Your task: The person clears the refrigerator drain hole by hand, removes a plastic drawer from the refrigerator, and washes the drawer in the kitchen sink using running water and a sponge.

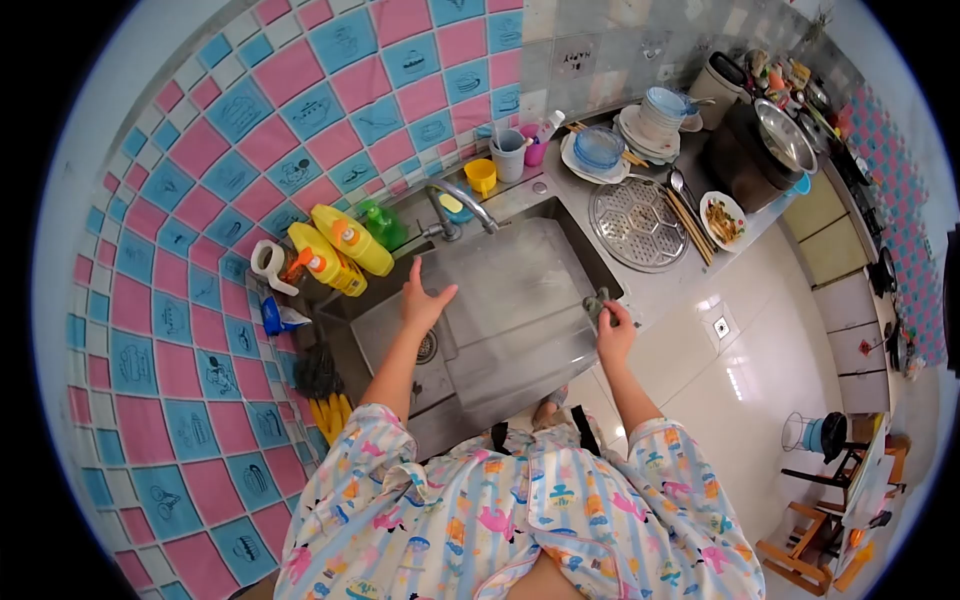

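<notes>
A large see-through plastic bin (pixel 520 330) lies tilted across the steel sink (pixel 335 308), its near end reaching over the front edge. At the bin's left side is my left hand (pixel 424 302), fingers stretched and thumb apart; whether it touches the bin I cannot tell. My right hand (pixel 613 330) pinches a small dark grey-green scrubbing pad (pixel 595 303) by the bin's right edge. Above the bin stands the chrome faucet (pixel 458 212); no running water can be made out.
Yellow bottles (pixel 335 258) and a green bottle (pixel 383 225) stand left of the sink. On the right counter are a round perforated steel rack (pixel 640 225), chopsticks (pixel 690 220), a plate of food (pixel 722 220), stacked bowls (pixel 660 115) and a dark pot (pixel 745 155).
</notes>
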The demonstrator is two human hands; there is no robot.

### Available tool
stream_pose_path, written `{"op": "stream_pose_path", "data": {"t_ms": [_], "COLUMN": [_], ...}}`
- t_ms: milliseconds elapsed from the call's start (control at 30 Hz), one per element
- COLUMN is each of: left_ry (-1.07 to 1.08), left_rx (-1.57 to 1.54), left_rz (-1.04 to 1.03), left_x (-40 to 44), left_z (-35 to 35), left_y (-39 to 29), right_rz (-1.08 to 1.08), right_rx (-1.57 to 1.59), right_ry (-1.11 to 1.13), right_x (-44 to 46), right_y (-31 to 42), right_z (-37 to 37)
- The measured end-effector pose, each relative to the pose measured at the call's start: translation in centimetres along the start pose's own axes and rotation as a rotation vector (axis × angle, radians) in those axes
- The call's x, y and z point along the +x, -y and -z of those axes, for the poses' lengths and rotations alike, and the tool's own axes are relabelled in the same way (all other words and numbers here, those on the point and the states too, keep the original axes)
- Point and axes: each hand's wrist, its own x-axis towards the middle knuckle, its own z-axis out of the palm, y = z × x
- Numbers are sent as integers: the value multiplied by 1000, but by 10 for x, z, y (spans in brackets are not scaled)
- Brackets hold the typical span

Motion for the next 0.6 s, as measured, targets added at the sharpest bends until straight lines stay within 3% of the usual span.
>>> {"op": "stream_pose_path", "data": {"t_ms": [133, 233, 367, 400, 533, 600], "left_ry": [-78, -75, -72, -86, 333, 353], "left_rx": [5, 32, 104, 130, -355, -346], "left_rz": [24, 5, 25, 46, 240, 213], "left_x": [-28, -39, -21, -11, 20, 22], "left_z": [-7, -3, 12, 18, 25, 24], "left_y": [-3, 4, 7, 6, 4, 6], "right_rz": [17, 310, 365, 227, 82, -50], "right_rx": [-23, -65, -134, -78, -175, -106], "right_ry": [-96, -248, -163, -166, -250, -249], "right_x": [27, 20, -24, -37, -57, -59], "right_y": [12, 38, 59, 60, 27, 20], "right_z": [-1, 6, 21, 22, 11, -1]}}
